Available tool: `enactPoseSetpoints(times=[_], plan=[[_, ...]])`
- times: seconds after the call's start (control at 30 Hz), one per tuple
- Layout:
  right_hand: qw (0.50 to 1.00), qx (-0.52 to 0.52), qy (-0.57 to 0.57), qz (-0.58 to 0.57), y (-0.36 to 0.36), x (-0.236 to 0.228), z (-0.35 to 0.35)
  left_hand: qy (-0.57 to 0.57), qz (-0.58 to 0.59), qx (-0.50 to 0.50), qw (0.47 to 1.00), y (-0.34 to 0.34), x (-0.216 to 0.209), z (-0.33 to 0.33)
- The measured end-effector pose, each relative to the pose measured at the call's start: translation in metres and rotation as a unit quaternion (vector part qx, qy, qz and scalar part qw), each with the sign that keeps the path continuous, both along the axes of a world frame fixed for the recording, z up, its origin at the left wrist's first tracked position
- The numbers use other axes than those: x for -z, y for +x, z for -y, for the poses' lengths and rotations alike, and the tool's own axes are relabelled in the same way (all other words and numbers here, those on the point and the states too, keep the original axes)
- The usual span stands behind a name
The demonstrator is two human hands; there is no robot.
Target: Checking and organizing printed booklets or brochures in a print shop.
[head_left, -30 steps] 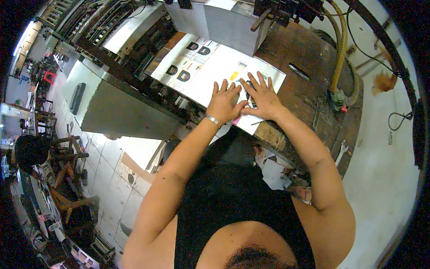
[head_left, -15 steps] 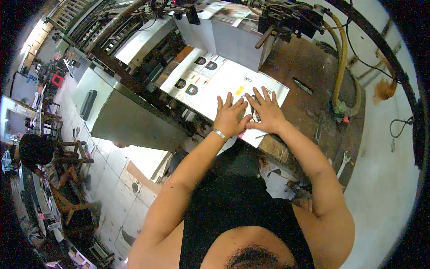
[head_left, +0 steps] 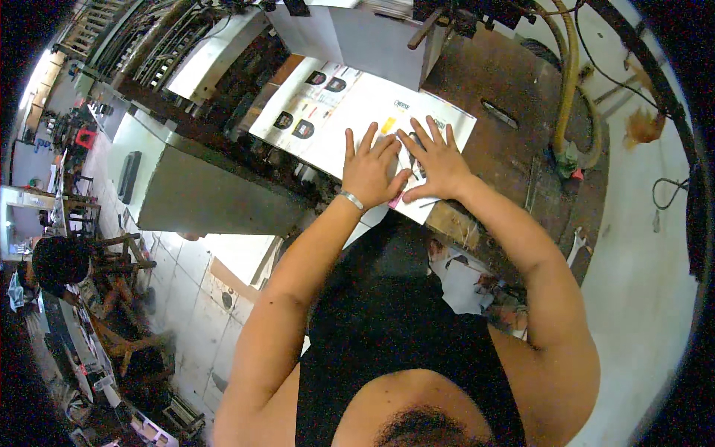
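A white printed paper sheet (head_left: 365, 104) with dark label shapes and small coloured marks lies on the brown work table (head_left: 514, 156). My left hand (head_left: 367, 175), with a silvery band at the wrist, rests flat on the sheet's near part, fingers spread. Beside it my right hand (head_left: 439, 170) also presses flat on the paper with its fingers apart. The two thumbs are close together near the sheet's front edge, where a bit of pink print shows. My palms hide part of the print. Whether several sheets lie under the top one, I cannot tell.
A pale grey upright panel (head_left: 372, 46) stands behind the sheet. To the right lie a dark slim tool (head_left: 500, 114), a yellowish hose (head_left: 564, 97) and a wrench (head_left: 576, 246). Machine housing (head_left: 216, 195) fills the left, with a paper stack (head_left: 242, 257) below it.
The view has shifted, so sheet, table and hands appear higher in the picture. Both hands stay flat on the paper; the thumbs, touching before, are now slightly apart.
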State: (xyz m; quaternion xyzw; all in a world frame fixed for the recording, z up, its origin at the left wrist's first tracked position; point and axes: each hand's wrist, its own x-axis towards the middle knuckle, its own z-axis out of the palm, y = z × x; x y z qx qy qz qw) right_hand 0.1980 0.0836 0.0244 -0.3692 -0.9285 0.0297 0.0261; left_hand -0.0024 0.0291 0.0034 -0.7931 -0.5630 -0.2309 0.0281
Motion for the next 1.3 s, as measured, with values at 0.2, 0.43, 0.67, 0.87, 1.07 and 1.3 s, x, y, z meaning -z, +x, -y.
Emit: enactPoseSetpoints(times=[0.2,0.43,0.67,0.87,1.07,1.3], plan=[[1.000,-0.010,-0.006,-0.021,0.002,0.002,0.000,-0.022,0.018,-0.027,0.999,0.002,0.002,0.002],[1.000,-0.010,0.012,0.022,0.002,-0.006,0.004,-0.078,-0.009,-0.041,0.996,0.000,-0.007,0.003],[0.995,-0.067,-0.027,-0.071,0.009,0.010,-0.002,-0.118,-0.005,-0.042,0.992,0.003,-0.014,0.005],[0.992,-0.091,-0.011,-0.092,0.008,0.013,-0.003,-0.119,0.004,-0.043,0.992,0.000,-0.011,0.005],[0.994,-0.100,-0.008,-0.041,0.008,0.009,0.001,-0.106,-0.006,-0.047,0.993,0.000,-0.004,0.006],[0.996,-0.085,-0.024,-0.023,0.018,0.010,0.019,-0.099,-0.057,-0.030,0.993,-0.004,-0.002,0.002]])
